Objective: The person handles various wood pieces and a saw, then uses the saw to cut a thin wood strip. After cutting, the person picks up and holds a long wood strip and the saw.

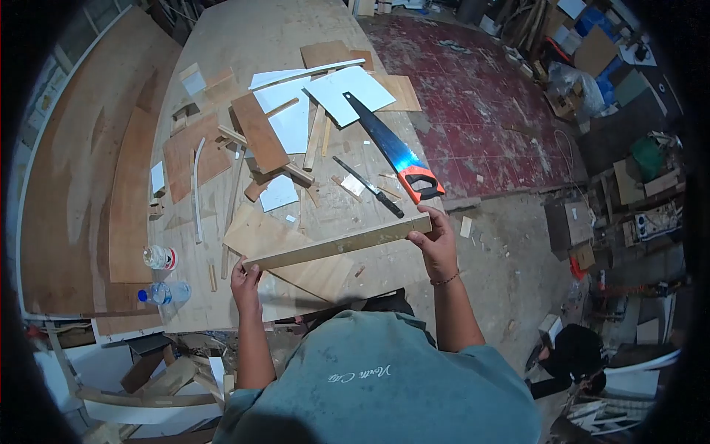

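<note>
A long wooden batten (336, 247) spans the space between my two hands, above the near part of the workbench. Its left end is gripped by my left hand (245, 283), with the thumb on the near face. At the other end, my right hand (436, 240) is closed around the wood, thumb in front and fingers over the top. Beyond the batten lies a file-like tool (370, 189) with a black handle. A handsaw (388, 144) with an orange and black handle rests farther off, its blade tip over a white board (351, 95).
The wooden workbench (251, 29) carries scattered boards, strips and a brown plank (259, 133). At its left stand a white tub (160, 257) and a clear bottle (166, 293) with a blue cap. A large panel (81, 148) leans left. Another person (577, 355) is low at right.
</note>
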### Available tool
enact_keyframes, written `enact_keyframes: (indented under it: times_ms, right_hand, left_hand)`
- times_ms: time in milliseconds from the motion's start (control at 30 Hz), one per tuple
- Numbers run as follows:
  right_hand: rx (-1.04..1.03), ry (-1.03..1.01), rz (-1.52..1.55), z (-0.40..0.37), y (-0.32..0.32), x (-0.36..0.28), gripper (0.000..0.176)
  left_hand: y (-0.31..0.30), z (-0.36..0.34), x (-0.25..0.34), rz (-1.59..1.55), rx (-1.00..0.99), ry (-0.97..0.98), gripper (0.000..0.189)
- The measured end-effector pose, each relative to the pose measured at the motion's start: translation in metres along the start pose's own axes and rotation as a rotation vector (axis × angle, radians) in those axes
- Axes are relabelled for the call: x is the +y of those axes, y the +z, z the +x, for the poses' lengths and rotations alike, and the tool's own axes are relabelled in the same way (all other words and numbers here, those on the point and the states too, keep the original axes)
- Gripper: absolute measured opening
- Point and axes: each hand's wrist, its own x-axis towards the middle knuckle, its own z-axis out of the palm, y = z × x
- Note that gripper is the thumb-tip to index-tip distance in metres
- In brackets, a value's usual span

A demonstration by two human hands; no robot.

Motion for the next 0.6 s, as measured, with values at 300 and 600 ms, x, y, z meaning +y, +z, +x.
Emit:
enact_keyframes:
  times_ms: [300,600]
  right_hand:
    - [0.038,0.107,0.039,-0.034,0.035,0.001,0.067]
    - [0.366,-0.014,0.369,0.009,-0.044,0.040,0.035]
  left_hand:
    - [-0.032,0.004,0.000,-0.184,-0.082,-0.135,0.039]
    - [0.019,-0.046,-0.039,-0.210,-0.223,0.077,0.036]
